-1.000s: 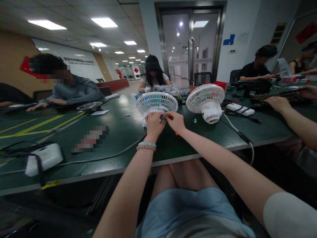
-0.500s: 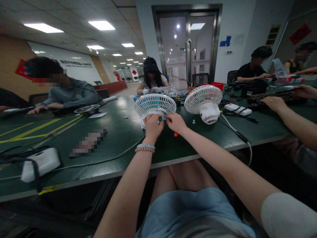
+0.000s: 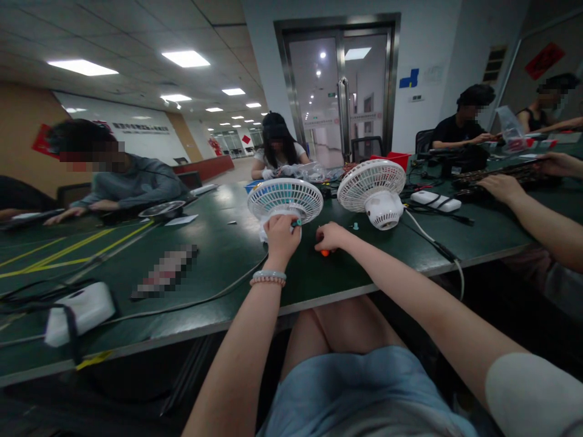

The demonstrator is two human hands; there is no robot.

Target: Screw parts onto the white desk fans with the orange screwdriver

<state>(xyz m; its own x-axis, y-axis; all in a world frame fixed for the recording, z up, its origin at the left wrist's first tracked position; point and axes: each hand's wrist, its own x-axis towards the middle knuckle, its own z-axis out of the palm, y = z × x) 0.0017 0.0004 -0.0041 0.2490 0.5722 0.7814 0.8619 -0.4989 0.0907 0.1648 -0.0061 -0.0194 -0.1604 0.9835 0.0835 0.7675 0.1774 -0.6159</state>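
Observation:
My left hand (image 3: pixel 282 233) is closed in a pinch on a small teal piece (image 3: pixel 297 223), right in front of the left white fan (image 3: pixel 286 200). The fan's housing is partly hidden behind this hand. To the right, my right hand (image 3: pixel 333 235) reaches down to the table with bent fingers closed about a small object with an orange end (image 3: pixel 325 252). The rest of that object is hidden under the fingers. A second white fan (image 3: pixel 373 188) lies tilted beyond my right hand. Near it on the table sits another small teal piece (image 3: pixel 356 226).
White adapters with black cords lie on the green table (image 3: pixel 237 267), one at left (image 3: pixel 82 312), one at right (image 3: pixel 436 201). A pale cable runs from the left fan. A blurred flat item (image 3: pixel 164 272) lies left. Co-workers sit opposite; another person's hands (image 3: pixel 505 188) work at right.
My right hand has left the teal piece and moved down to the orange-ended object on the table. My left hand stays at the fan with the teal piece.

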